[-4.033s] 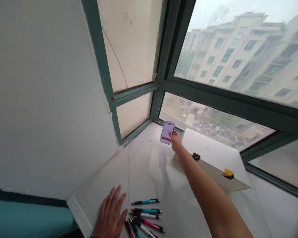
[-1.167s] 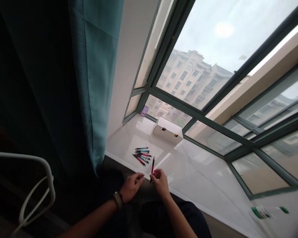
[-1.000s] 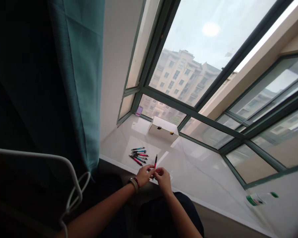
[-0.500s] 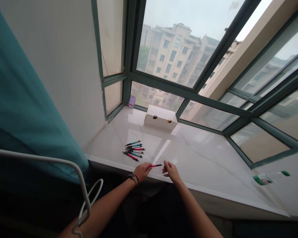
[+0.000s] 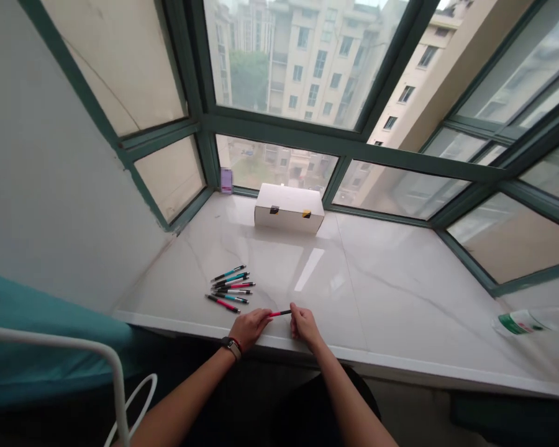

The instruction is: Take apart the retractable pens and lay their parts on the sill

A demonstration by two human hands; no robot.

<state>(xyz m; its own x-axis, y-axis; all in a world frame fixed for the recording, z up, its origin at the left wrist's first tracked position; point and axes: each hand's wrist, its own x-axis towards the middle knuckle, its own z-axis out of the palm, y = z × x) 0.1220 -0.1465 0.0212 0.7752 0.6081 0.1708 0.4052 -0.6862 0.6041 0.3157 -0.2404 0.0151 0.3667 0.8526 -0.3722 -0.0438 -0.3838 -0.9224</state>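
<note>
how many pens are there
7: one red pen held between the left hand and right hand at the near edge of the sill; about six in the loose pile beyond the left hand. They overlap, so one may be hidden.

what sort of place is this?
Probably a bay window in an upper-floor flat: a marble sill ringed by green window frames, apartment blocks outside, a teal curtain at the left. Left hand and right hand hold a pink pen at its edge.

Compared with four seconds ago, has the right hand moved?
Yes. The right hand left the small purple card in the window corner for the near edge of the white marble sill, at a pink pen.
</note>
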